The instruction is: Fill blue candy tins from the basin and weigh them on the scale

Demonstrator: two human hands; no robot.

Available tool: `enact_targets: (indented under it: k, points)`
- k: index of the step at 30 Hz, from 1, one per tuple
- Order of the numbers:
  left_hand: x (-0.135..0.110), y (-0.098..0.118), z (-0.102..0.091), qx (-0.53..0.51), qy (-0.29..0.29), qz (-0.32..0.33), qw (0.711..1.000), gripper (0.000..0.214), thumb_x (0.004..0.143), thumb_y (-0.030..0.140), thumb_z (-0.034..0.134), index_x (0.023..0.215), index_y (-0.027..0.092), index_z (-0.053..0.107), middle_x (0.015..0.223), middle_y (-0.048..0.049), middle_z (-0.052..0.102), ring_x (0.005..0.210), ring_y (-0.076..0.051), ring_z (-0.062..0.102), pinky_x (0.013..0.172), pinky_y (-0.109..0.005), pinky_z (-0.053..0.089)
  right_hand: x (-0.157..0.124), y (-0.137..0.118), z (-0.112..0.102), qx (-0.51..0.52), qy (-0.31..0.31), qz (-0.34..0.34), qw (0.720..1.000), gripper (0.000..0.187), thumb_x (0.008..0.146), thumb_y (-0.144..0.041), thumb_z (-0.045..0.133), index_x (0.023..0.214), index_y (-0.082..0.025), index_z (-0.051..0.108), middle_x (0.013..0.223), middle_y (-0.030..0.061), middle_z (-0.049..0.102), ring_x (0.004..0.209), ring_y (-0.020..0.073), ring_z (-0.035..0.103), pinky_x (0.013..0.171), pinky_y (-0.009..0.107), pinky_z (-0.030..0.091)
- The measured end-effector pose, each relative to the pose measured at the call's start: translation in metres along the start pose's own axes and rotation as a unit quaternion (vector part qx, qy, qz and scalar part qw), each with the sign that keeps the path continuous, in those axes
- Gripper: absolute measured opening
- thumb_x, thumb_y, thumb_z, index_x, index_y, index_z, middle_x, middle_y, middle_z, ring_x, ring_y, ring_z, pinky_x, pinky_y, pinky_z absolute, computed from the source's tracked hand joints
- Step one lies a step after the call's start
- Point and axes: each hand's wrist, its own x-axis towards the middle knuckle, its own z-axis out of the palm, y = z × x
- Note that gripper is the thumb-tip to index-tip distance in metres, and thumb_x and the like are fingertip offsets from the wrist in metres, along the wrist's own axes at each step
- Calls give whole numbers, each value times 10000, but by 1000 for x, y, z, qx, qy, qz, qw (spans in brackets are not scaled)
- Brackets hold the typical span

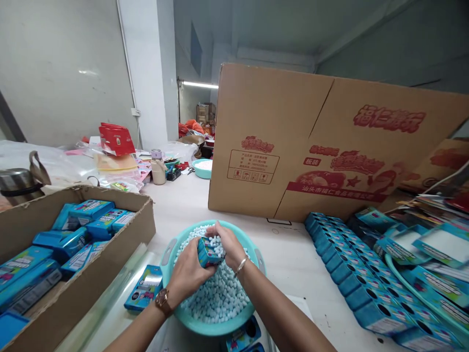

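Over the teal basin (176, 247), both hands (208, 264) grip a small blue box (207, 252).

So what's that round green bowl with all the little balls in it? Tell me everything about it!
The bowl is a round teal basin that looks like plastic, with a flat grip tab on its rim at each side. It sits upright on the pale table, heaped with small white-blue pellets. Both hands are over it: the left hand and right hand hold a small blue box in the pellets. Another blue box lies flat against its left rim.
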Motion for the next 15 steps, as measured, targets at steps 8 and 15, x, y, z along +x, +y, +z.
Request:
enact_targets:
  k: [8,15]
  points:
    - [-8,0,-2,-44,-18,-1,999,607,674,352,696,1199,206,429,1062,-67,622,957,-277,619,785,-375,477,-11,-2,-3,-11,-75,10,997,662,782,-741,420,951,-172,713,1040,108,697,1045,248,608,959,381,412]
    - [-21,-7,-5,3,-58,-29,998,698,645,411,725,1223,156,428,1152,-130,588,1078,-338,571,903,-447,446,-32,-17,-35,-85,10,-64,994,513,761,-627,582,1098,-248,663,1259,73,609,1198,252,520,1041,418,347]
